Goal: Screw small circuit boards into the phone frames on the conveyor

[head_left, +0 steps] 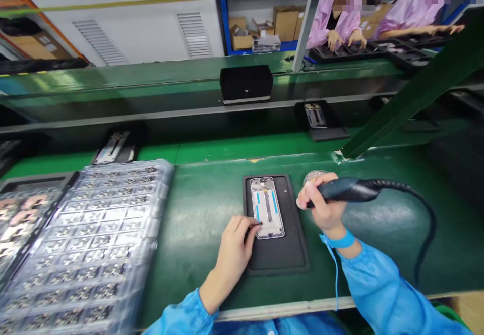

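A phone frame [270,209] with blue strips lies in a black tray [278,259] on the green bench. My left hand [236,241] is at the frame's lower left edge, with thumb and forefinger pinched on a small dark component [259,224]. What kind of component it is, I cannot make out. To the right of the tray, my right hand [325,204] is closed around a dark corded electric screwdriver [344,189]. Its tip is hidden by the fingers. Just behind that hand, a round dish [314,174] is partly covered.
On the left stands a clear compartment tray [109,224] of small parts, beside a dark tray [36,214]. Phones in black trays [328,132] sit along the line behind, with a black box [246,85] above. A green post [408,88] slants at right; co-workers [340,27] sit beyond.
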Tool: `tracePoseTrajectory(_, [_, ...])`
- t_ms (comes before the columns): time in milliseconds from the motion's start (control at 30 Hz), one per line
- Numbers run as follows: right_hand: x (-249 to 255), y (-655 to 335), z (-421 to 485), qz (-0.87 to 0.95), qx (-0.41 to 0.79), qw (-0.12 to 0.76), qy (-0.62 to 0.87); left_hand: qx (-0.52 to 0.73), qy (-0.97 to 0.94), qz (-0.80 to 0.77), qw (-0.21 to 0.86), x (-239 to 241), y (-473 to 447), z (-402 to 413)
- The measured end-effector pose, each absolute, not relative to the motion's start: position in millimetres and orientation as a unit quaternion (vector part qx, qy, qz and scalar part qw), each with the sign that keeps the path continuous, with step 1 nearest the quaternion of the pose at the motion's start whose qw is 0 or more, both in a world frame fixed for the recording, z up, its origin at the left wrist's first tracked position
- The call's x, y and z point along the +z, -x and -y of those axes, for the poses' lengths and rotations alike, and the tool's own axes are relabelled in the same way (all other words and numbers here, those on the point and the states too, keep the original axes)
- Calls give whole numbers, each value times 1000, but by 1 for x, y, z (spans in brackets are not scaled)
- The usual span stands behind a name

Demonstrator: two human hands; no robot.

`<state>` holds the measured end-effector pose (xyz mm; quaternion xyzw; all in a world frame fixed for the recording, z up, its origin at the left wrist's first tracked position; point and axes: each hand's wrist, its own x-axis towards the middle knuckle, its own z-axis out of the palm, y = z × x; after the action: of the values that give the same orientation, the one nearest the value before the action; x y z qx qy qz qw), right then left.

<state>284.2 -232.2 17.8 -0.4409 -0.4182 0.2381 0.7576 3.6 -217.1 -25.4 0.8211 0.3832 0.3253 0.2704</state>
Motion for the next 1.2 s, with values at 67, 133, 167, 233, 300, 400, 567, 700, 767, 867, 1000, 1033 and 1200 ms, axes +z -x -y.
tracePoseTrajectory(67, [17,-287,229,414,236,761,440,323,-819,-391,269,-28,-7,222])
tracePoseTrajectory(133, [17,-289,228,411,235,762,442,317,-819,-394,271,-28,-7,222])
tracePoseTrajectory(167, [17,-289,229,408,235,763,442,310,-821,-394,272,-26,-6,221])
tracePoseTrajectory(233, [17,-290,231,400,236,769,439,290,-827,-396,274,-18,-5,218])
tracePoseTrajectory(300, [18,-291,234,397,238,774,432,258,-836,-398,277,-5,-6,215])
tracePoseTrajectory(400, [22,-291,236,396,241,775,429,207,-849,-397,281,14,-13,215])
tracePoseTrajectory(567, [32,-292,242,396,225,789,411,141,-863,-361,324,30,-30,212])
tracePoseTrajectory(700, [39,-295,247,402,210,801,391,101,-857,-372,341,38,-35,207])
tracePoseTrajectory(767, [40,-297,247,403,207,800,393,82,-852,-381,351,44,-37,205])
tracePoseTrajectory(867, [40,-298,247,402,199,796,406,66,-842,-386,371,53,-41,202])
tracePoseTrajectory(1000, [39,-299,245,403,182,793,419,45,-832,-385,398,61,-45,201])
tracePoseTrajectory(1033, [40,-300,245,404,182,791,421,39,-830,-384,402,61,-46,200])
tracePoseTrajectory(1200, [40,-300,245,414,182,791,412,29,-829,-386,403,57,-48,199])
